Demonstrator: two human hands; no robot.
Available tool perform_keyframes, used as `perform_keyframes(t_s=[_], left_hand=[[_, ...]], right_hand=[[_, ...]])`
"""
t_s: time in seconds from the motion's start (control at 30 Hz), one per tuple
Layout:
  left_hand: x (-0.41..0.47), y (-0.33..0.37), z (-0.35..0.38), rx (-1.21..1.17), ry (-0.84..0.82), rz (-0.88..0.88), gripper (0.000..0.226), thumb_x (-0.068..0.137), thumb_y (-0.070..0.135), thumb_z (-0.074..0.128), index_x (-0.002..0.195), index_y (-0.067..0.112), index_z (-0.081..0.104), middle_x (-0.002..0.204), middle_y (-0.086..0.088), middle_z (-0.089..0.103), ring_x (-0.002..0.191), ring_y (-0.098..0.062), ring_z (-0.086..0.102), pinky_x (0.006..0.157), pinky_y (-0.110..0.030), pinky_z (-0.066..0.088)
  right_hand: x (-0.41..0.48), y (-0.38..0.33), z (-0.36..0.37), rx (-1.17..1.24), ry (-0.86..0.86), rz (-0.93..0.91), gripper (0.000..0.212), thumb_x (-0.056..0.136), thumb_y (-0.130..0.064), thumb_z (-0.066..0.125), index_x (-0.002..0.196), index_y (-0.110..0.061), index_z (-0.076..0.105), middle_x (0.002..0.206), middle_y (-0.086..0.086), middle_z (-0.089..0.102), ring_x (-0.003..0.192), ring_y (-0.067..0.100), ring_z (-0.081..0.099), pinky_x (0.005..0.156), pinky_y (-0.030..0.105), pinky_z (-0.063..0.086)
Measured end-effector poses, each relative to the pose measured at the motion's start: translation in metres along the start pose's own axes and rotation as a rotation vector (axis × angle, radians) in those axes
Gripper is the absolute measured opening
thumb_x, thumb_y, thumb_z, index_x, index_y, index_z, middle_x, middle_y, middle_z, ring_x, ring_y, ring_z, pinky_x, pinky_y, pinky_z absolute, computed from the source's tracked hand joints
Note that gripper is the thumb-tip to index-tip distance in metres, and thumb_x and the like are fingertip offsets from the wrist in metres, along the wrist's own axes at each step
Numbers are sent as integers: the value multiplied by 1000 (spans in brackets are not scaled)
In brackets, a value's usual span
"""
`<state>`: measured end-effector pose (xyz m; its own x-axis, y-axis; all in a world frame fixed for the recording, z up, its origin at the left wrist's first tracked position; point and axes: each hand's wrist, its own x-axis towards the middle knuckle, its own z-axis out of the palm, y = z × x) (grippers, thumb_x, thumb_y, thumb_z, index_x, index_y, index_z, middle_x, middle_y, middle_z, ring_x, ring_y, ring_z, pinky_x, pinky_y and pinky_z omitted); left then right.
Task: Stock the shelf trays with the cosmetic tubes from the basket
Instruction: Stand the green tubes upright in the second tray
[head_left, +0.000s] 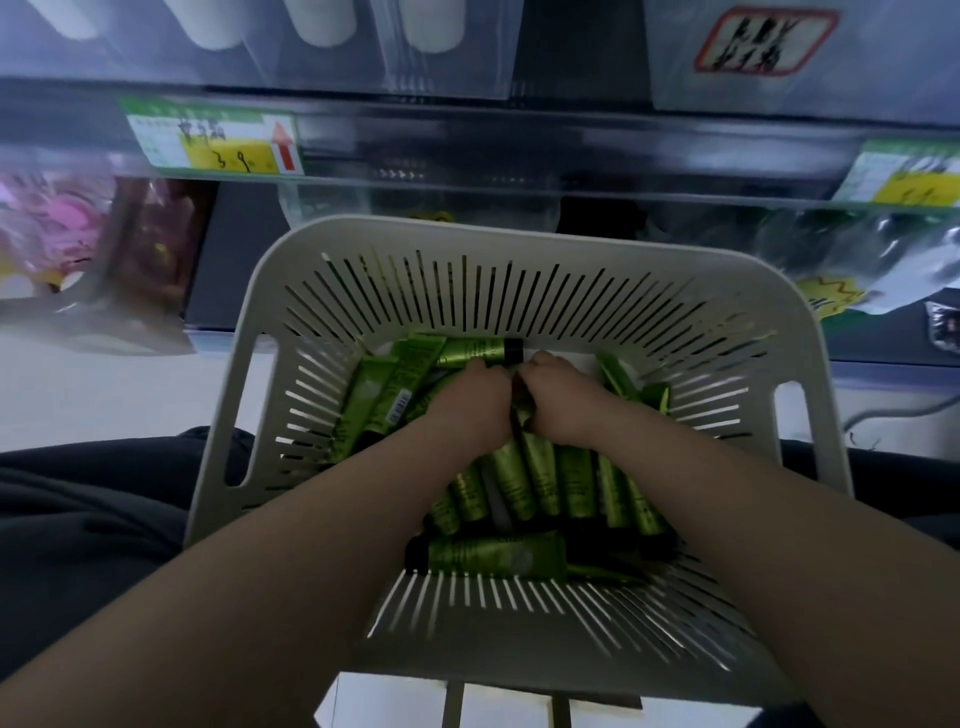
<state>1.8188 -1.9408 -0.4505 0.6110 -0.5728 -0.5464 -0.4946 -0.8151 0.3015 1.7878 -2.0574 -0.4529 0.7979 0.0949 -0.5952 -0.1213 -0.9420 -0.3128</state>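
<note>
A white slotted basket (524, 244) sits on my lap, tipped toward the shelf. Several green cosmetic tubes (540, 483) with black caps lie in its bottom. One tube (493, 556) lies crosswise at the near end. Both my hands reach deep into the basket side by side. My left hand (475, 400) curls its fingers down among the tubes. My right hand (558, 400) does the same right beside it. A bunch of tubes runs back from under both hands. The fingertips are hidden, so what each hand grips is unclear.
The shelf edge (519, 140) runs across the top with price labels (213, 140) left and right. Clear trays (447, 47) with white items stand above it. Bagged goods (78, 249) hang below at both sides. My dark trousers (93, 519) flank the basket.
</note>
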Motion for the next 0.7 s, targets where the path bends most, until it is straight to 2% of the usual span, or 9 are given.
perform_keyframes(t_s=[0.2, 0.3, 0.43, 0.57, 0.7], left_hand=[[-13, -3, -14, -87, -52, -80, 22, 91, 11, 55, 111, 4, 54, 115, -14, 58, 105, -26, 57, 85, -33, 47], [-22, -5, -20, -158, -50, -117, 19, 91, 13, 55, 108, 5, 57, 112, -12, 59, 102, -24, 57, 76, -28, 44], [-39, -4, -29, -195, -43, -130, 15, 86, 19, 62, 95, 7, 62, 103, -12, 63, 96, -23, 58, 71, -26, 43], [-56, 0, -34, -204, -10, -129, 26, 83, 14, 65, 109, 7, 65, 107, -9, 63, 96, -22, 61, 73, -25, 49], [-71, 9, -44, -167, 105, -50, 28, 85, 12, 61, 113, 14, 67, 111, -4, 65, 104, -19, 60, 76, -21, 43]], right_hand=[[-13, -6, -7, 72, -21, -3, 32, 84, -5, 58, 115, -11, 52, 116, 8, 53, 105, 21, 53, 82, 27, 45], [-24, -10, -12, 79, -9, -18, 35, 83, -7, 62, 116, -13, 53, 117, 6, 56, 103, 20, 54, 80, 27, 47], [-41, -15, -19, 110, 31, -14, 33, 87, -10, 59, 119, -14, 59, 125, 5, 57, 111, 20, 54, 91, 27, 47], [-62, -19, -26, 153, 97, -1, 26, 86, -7, 58, 111, -13, 65, 121, 6, 61, 109, 20, 56, 91, 27, 47], [-83, -23, -35, 176, 149, -11, 20, 86, -6, 58, 102, -11, 69, 111, 4, 66, 102, 18, 59, 85, 22, 45]])
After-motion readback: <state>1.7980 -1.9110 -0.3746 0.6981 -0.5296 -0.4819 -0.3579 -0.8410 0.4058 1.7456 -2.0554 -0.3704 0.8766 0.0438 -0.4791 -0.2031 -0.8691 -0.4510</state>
